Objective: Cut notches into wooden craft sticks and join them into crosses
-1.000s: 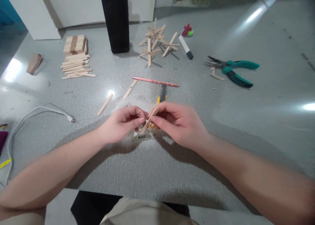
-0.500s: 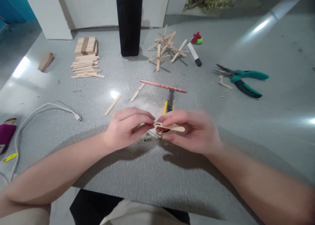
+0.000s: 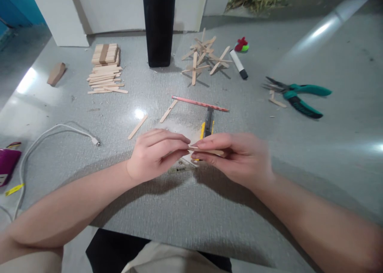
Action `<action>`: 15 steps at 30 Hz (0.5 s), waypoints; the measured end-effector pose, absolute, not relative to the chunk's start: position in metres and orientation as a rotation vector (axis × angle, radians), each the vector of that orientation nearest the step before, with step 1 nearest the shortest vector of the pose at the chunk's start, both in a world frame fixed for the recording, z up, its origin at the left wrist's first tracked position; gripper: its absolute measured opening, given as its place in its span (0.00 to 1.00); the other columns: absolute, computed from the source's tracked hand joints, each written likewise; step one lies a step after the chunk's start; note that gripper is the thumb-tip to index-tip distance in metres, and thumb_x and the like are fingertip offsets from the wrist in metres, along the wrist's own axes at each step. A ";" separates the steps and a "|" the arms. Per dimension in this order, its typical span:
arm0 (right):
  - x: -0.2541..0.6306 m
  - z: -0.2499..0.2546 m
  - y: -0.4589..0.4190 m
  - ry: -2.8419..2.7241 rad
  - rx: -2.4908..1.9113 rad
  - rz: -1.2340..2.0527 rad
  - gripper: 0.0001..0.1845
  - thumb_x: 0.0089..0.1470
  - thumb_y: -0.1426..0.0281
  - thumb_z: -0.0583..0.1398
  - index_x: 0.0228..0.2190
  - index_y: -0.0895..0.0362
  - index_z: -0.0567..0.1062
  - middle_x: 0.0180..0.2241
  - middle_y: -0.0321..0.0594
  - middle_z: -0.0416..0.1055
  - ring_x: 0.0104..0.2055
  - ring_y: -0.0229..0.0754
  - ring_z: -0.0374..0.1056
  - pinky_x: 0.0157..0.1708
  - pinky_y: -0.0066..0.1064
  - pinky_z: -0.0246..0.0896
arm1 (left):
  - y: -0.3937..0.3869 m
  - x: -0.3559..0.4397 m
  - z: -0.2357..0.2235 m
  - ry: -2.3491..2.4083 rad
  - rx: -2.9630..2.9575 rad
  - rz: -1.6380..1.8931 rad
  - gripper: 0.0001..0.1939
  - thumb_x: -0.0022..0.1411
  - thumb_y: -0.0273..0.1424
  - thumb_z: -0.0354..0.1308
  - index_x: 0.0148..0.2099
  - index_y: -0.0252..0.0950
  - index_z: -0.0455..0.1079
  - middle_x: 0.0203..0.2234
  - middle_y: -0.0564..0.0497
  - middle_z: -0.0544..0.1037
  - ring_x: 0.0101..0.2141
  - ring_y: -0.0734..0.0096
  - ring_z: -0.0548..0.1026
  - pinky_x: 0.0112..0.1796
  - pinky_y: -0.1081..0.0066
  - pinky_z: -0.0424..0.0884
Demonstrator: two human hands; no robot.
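Note:
A popsicle stick [image 3: 214,151] is held level between my two hands, its edge turned towards me. My left hand [image 3: 160,151] pinches its left end between thumb and fingertips, hiding that end. Thumb and fingers of my right hand [image 3: 239,153] are closed on the stick's right part. Just beyond the fingers lies a yellow and black utility knife [image 3: 208,123], partly covered by my right hand. A pink pencil [image 3: 200,104] rests across the knife's far end. Two loose popsicle sticks lie left of it, one notched [image 3: 168,111] and one plain [image 3: 137,127].
Bundled sticks [image 3: 104,54] and loose sticks [image 3: 104,79] lie back left. An upright phone [image 3: 159,28] stands near assembled crossed sticks [image 3: 196,61] and a white marker [image 3: 238,65]. Teal-handled pliers [image 3: 302,95] lie right; a white cable [image 3: 56,125] curves at left.
The stick has been tilted, so its slot no longer faces the camera. My right thumb and fingers have closed more tightly around it. The view has shifted slightly.

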State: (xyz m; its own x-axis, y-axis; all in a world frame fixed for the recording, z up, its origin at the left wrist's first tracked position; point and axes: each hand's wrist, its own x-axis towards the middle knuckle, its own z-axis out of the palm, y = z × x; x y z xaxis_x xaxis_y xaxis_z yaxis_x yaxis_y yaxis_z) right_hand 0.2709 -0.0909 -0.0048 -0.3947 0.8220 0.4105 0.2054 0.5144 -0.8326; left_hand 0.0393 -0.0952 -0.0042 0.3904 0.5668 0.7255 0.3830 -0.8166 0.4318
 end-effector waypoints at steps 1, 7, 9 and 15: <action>0.271 -0.005 -0.091 -1.880 -0.855 0.887 0.11 0.54 0.70 0.72 0.39 0.43 0.83 0.36 0.34 0.84 0.35 0.48 0.82 0.35 0.42 0.79 | -0.095 0.039 -0.005 0.857 2.456 1.393 0.04 0.67 0.27 0.64 0.44 0.39 0.74 0.38 0.50 0.85 0.35 0.71 0.83 0.39 0.70 0.79; 0.265 -0.004 -0.096 -1.853 -0.880 0.853 0.11 0.54 0.71 0.72 0.39 0.43 0.83 0.36 0.32 0.84 0.34 0.44 0.81 0.34 0.37 0.78 | -0.096 0.037 -0.007 0.873 2.544 1.405 0.06 0.68 0.25 0.62 0.43 0.42 0.76 0.40 0.51 0.86 0.37 0.70 0.83 0.38 0.69 0.78; 0.263 -0.004 -0.099 -1.843 -0.881 0.839 0.11 0.55 0.71 0.72 0.39 0.44 0.83 0.36 0.33 0.84 0.34 0.44 0.81 0.34 0.36 0.78 | -0.096 0.036 -0.007 0.861 2.572 1.413 0.06 0.68 0.25 0.62 0.43 0.42 0.77 0.40 0.52 0.86 0.38 0.70 0.84 0.39 0.69 0.78; 0.260 -0.003 -0.106 -1.858 -0.878 0.836 0.10 0.56 0.73 0.70 0.38 0.45 0.83 0.36 0.34 0.84 0.35 0.44 0.82 0.35 0.37 0.79 | -0.098 0.040 -0.003 0.844 2.584 1.429 0.05 0.66 0.23 0.63 0.42 0.39 0.76 0.39 0.50 0.86 0.39 0.70 0.83 0.40 0.69 0.79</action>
